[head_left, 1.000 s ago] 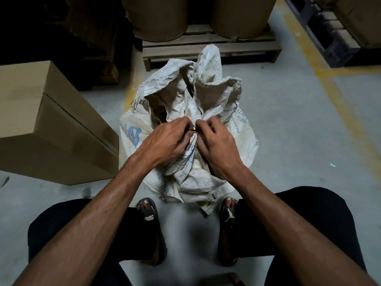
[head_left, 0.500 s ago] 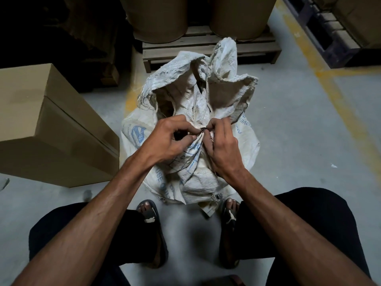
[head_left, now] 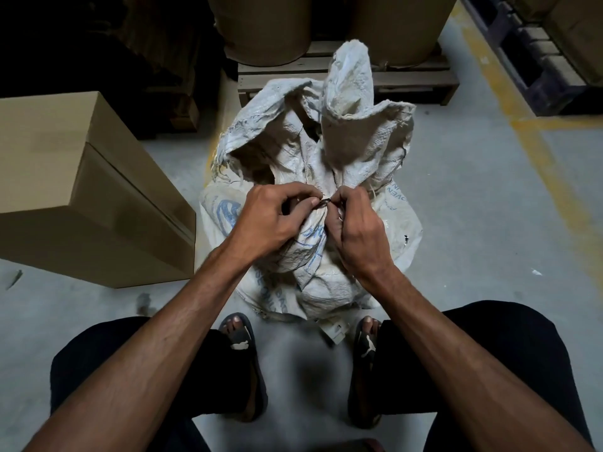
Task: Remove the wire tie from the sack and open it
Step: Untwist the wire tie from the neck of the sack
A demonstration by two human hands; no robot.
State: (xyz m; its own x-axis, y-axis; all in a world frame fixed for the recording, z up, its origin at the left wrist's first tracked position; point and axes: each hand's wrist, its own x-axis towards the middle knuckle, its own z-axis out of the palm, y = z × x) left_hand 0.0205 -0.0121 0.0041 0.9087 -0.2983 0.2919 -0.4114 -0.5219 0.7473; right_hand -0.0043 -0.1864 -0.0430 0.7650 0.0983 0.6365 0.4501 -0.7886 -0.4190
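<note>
A worn white woven sack (head_left: 355,148) with blue print stands on the concrete floor between my feet, its neck bunched and its top flaring upward. A thin dark wire tie (head_left: 325,201) circles the neck; only a short end shows between my hands. My left hand (head_left: 277,220) has its fingers curled at the neck, thumb and fingertips pinching at the tie's left side. My right hand (head_left: 355,230) pinches the tie's right end with curled fingers. Most of the tie is hidden by my fingers and the sack folds.
A large cardboard box (head_left: 81,197) sits close on the left. A wooden pallet (head_left: 408,79) carrying two brown drums (head_left: 267,27) stands right behind the sack. A dark pallet (head_left: 528,66) lies at the back right, beside yellow floor lines. My sandalled feet flank the sack's base.
The sack's top has swung rightward and risen taller. My hands stay at the neck, working the tie, with the left fingers now curled more tightly over it.
</note>
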